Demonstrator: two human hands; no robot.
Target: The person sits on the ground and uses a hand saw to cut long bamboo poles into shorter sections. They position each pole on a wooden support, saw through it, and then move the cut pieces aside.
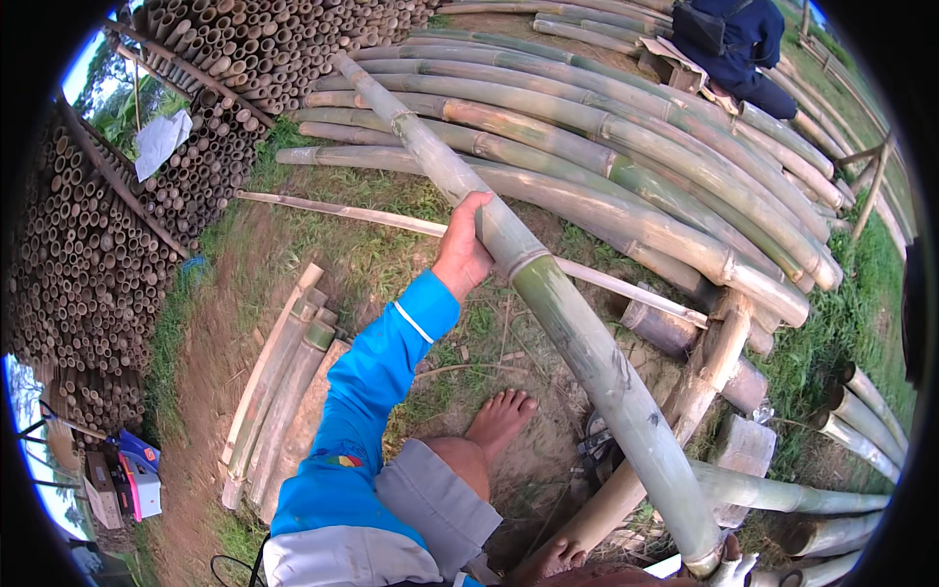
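A long, thick bamboo pole [587, 352], pale green and grey, slants from the far left down to the near right. My left hand [465, 245] wraps round its upper middle, thumb over the top; the blue sleeve ends at the wrist. At the pole's near end, on the lower rim of the view, my right hand [732, 565] is partly seen against it, with whitish fingertips; the pole hides the rest. Below the pole, a peeled log [719, 357] runs at a slant. A thin split bamboo strip [342, 210] passes behind my left hand.
Several large bamboo poles [587, 117] lie side by side beyond. Stacked cut bamboo [88, 284] rises at left. Short bamboo pieces [279, 401] lie left of my arm. A grey block [743, 450] and more pole ends [866, 421] are at right. Another person [729, 44] sits far right.
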